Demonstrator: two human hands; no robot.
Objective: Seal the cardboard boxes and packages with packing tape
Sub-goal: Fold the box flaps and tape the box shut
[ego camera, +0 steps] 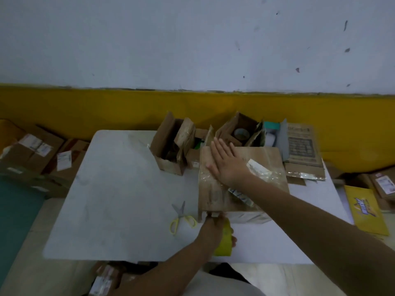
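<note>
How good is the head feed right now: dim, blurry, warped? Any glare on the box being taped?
Head view: dim, flat light, no hard shadows; soft overall, print unreadable; wide-angle bend shows in the yellow wall band; clear tape on the brown cardboard box gives faint glare beside the flat right hand; the left hand gripping the yellow tape dispenser looks slightly smeared.

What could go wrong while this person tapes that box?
The cardboard box might slide: only the flat right hand pins it while the left hand holds the yellow tape dispenser at its near edge, so the tape could wrinkle. The scissors lie close beside that left hand; a careless sweep could catch them.
</note>
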